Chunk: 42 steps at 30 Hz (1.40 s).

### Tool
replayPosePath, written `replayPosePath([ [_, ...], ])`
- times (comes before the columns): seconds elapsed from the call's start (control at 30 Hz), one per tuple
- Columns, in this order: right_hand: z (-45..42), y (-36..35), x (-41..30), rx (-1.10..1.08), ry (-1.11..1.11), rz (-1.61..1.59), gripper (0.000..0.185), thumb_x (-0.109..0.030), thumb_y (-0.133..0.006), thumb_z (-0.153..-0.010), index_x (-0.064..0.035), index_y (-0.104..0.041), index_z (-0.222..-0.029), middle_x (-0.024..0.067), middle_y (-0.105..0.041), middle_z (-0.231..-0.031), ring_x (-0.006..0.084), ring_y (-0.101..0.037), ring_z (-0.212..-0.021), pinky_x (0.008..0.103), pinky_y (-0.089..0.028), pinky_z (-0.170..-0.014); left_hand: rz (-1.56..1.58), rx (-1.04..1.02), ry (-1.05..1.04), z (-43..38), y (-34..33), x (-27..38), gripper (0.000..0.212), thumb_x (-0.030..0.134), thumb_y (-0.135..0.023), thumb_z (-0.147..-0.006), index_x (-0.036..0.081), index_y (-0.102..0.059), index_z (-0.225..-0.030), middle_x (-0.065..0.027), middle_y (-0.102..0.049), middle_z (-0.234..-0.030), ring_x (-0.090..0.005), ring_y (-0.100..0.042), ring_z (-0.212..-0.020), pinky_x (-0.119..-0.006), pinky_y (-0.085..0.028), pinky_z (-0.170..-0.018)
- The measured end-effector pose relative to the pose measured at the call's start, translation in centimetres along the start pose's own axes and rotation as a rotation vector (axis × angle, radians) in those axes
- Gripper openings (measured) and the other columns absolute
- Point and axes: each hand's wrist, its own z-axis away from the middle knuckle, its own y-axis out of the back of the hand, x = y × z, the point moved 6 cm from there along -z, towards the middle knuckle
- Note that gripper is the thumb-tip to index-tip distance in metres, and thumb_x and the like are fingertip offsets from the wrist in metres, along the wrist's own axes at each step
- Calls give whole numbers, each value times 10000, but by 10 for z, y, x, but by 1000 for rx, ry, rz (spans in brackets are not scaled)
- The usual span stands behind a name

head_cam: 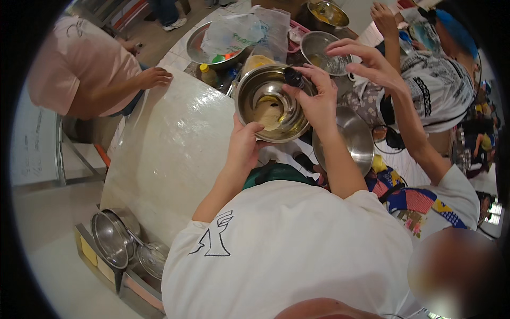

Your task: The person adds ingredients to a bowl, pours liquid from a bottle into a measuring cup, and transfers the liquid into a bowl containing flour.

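Observation:
My left hand [245, 143] grips the near left rim of a stainless steel bowl [249, 85], which is lifted near the right end of the worktable. Inside the bowl lie a pale tan powder or dough-like mass [267, 116] and some yellowish liquid. Over the bowl's far right rim, my right hand [318, 93] pinches a small dark bottle or cap [294, 77]; which of these it is, I cannot tell. A larger steel bowl [360, 137] shows partly behind my right forearm.
A pale, shiny worktable [171, 131] extends left. Beyond my hands stand a yellow-capped bottle [208, 75], a basin [195, 42] under a plastic bag [239, 34] and a clear bowl [314, 44]. A co-worker's hand [366, 60] reaches in from the right; another's hand [153, 77] touches the table.

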Motion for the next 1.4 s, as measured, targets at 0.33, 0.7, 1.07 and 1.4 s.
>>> replayPosePath([
  [0.33,36,19,39,139,-481,-713,379,43,-729,-791,22,-605,-1148,70,-669,-1038,112,-634,-908,254,-529,-813,-106,-16,120,3,17,-12,621,-35,-450,-798,56,-316,-1397,-207,-463,-1305,-366,-573,-1127,-513,-587,-826],
  [0.7,73,34,57,355,-551,-767,292,52,-743,-771,8,-642,-1042,50,-671,-994,126,-633,-907,272,-519,-843,-66,-133,209,-9,30,-28,514,-27,-467,-830,63,-391,-1330,-164,-521,-1225,-323,-610,-1049,-513,-594,-769],
  [1.07,73,67,87,513,-452,-439,325,-187,-850,-687,-14,-654,-881,17,-643,-827,80,-568,-786,264,-477,-707,-147,-179,200,-3,34,-13,388,1,-587,-790,-67,-521,-1167,-192,-571,-1178,-325,-602,-1044,-479,-557,-840],
  [1.4,43,86,86,618,-363,-395,422,-164,-833,-657,-7,-628,-991,98,-641,-905,187,-610,-865,310,-472,-751,-302,-231,219,26,43,-22,363,39,-539,-823,-10,-523,-1183,-140,-632,-1107,-264,-629,-982,-408,-537,-850],
])
